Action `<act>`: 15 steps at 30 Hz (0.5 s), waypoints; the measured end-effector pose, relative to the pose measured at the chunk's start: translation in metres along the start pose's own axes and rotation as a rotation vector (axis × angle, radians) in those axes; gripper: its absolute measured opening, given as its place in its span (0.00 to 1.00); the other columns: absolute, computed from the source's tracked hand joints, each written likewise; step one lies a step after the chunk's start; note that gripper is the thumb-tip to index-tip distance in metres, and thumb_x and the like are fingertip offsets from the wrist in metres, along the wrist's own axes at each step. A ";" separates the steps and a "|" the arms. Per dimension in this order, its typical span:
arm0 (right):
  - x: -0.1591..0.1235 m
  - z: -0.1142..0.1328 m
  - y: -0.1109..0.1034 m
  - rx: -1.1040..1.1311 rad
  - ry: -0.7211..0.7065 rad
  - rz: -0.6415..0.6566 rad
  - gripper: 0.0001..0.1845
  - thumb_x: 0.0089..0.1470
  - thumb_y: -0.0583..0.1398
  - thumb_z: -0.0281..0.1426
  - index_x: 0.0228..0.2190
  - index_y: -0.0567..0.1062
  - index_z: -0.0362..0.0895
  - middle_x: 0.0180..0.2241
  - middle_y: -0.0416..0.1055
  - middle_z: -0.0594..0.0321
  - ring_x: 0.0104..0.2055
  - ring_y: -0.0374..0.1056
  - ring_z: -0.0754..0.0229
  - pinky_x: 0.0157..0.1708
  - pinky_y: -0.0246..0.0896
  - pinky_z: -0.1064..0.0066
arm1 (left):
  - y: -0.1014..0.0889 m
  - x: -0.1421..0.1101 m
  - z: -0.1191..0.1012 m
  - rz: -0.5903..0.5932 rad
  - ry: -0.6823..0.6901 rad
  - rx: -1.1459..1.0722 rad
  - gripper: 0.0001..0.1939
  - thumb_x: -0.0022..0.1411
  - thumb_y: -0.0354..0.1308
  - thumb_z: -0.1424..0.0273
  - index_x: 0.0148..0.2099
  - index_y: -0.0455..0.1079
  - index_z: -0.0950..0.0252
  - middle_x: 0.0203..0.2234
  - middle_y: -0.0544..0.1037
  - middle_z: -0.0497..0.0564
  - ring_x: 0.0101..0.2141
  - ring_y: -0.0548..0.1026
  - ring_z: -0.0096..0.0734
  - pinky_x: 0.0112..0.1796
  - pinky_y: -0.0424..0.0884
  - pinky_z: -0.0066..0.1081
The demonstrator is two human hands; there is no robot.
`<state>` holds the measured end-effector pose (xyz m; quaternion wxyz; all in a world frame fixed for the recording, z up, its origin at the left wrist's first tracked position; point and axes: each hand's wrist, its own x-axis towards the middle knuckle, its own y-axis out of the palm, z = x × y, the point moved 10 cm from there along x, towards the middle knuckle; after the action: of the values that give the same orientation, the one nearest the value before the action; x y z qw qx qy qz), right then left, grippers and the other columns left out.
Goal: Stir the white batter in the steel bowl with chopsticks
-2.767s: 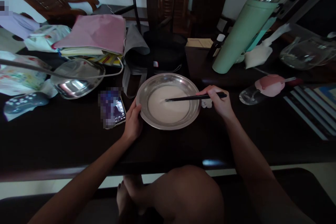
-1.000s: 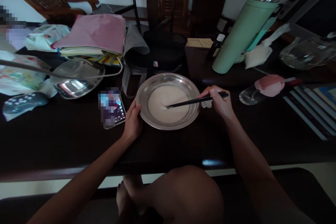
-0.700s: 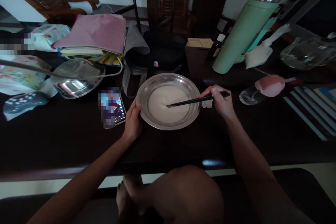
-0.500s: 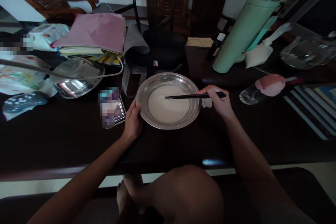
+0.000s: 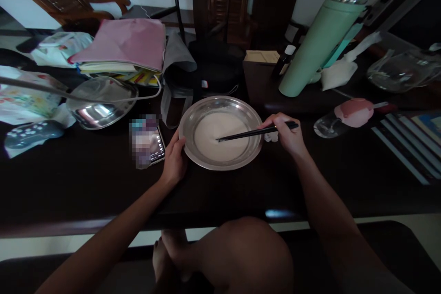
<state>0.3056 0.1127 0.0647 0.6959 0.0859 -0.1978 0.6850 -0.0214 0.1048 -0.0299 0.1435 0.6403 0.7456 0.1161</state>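
Pink folder [image 5: 126,43] atop papers [image 5: 110,70]; green thermos [image 5: 322,46] beside white-capped bottle [image 5: 284,60]; controller [image 5: 33,134] left.

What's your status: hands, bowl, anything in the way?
Left hand grips bowl by its rim. Right hand holds black chopsticks, tips in pale liquid. Phone close beside left hand, apart from bowl.

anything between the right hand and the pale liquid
The bowl's right rim and a crumpled white scrap beside it; neither blocks the right hand: its black chopsticks reach the pale liquid.
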 end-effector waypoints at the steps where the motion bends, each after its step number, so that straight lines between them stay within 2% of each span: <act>1: 0.000 0.000 0.004 -0.003 -0.006 0.039 0.24 0.63 0.64 0.55 0.30 0.87 0.50 0.30 0.84 0.61 0.34 0.81 0.56 0.38 0.78 0.64 | 0.000 0.000 -0.001 -0.001 0.004 0.001 0.25 0.59 0.68 0.61 0.58 0.78 0.63 0.56 0.83 0.56 0.60 0.78 0.49 0.64 0.72 0.42; 3: 0.000 0.003 0.007 -0.025 -0.031 0.062 0.22 0.63 0.65 0.53 0.31 0.87 0.50 0.32 0.85 0.61 0.36 0.81 0.57 0.40 0.78 0.65 | 0.001 0.000 -0.002 0.002 0.010 0.004 0.24 0.59 0.67 0.61 0.56 0.79 0.63 0.56 0.84 0.54 0.62 0.77 0.49 0.65 0.70 0.40; 7: 0.000 0.003 -0.005 0.005 -0.040 -0.050 0.22 0.65 0.64 0.51 0.30 0.87 0.50 0.30 0.85 0.61 0.33 0.81 0.58 0.35 0.76 0.68 | -0.001 0.001 0.001 0.005 -0.001 0.005 0.23 0.60 0.67 0.61 0.56 0.79 0.62 0.55 0.84 0.52 0.60 0.78 0.50 0.64 0.71 0.42; 9: 0.000 0.001 -0.003 0.034 -0.024 -0.022 0.23 0.65 0.64 0.51 0.29 0.86 0.49 0.29 0.84 0.61 0.32 0.81 0.58 0.34 0.76 0.68 | -0.001 0.001 0.002 0.005 -0.001 0.005 0.24 0.60 0.66 0.60 0.57 0.78 0.62 0.55 0.84 0.52 0.60 0.78 0.51 0.63 0.72 0.43; 12: 0.000 0.000 0.007 -0.001 -0.020 0.068 0.22 0.64 0.65 0.53 0.30 0.87 0.50 0.31 0.85 0.61 0.37 0.82 0.57 0.40 0.78 0.66 | -0.001 0.001 0.000 0.004 0.020 0.009 0.26 0.60 0.67 0.60 0.59 0.78 0.61 0.56 0.84 0.53 0.61 0.78 0.49 0.63 0.72 0.42; 15: 0.001 0.001 -0.001 -0.036 -0.028 -0.005 0.22 0.63 0.65 0.53 0.30 0.87 0.51 0.32 0.85 0.61 0.36 0.82 0.56 0.40 0.78 0.65 | 0.002 0.000 0.000 0.015 0.010 0.018 0.27 0.60 0.67 0.60 0.60 0.78 0.61 0.58 0.83 0.54 0.61 0.78 0.50 0.63 0.72 0.43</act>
<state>0.3065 0.1126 0.0663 0.6961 0.0834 -0.2198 0.6783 -0.0200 0.1049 -0.0290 0.1332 0.6466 0.7425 0.1136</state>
